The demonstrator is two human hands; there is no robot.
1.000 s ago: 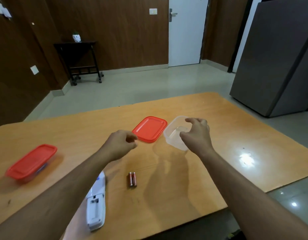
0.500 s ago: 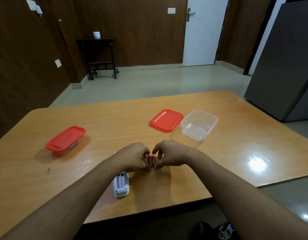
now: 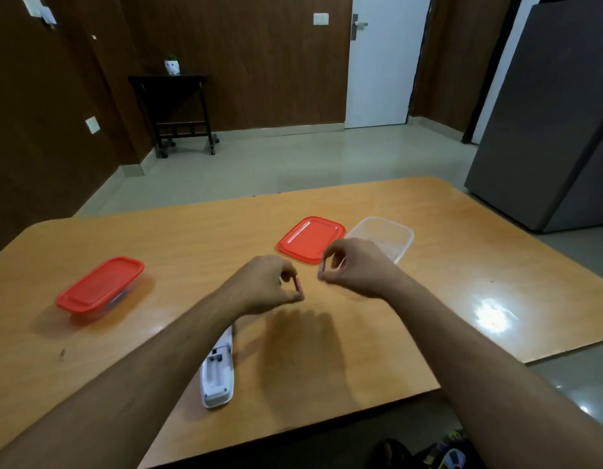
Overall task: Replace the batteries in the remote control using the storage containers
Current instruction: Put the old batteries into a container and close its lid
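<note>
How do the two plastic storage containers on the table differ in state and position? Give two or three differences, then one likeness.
The left container is shut under its red lid; the right container is open, its red lid flat beside it. The left container stands apart; the right container is partly hidden behind the right hand. Both are clear, rectangular tubs.

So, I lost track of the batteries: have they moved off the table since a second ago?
Yes. They lay beside the remote; now each hand, left and right, pinches one above it.
</note>
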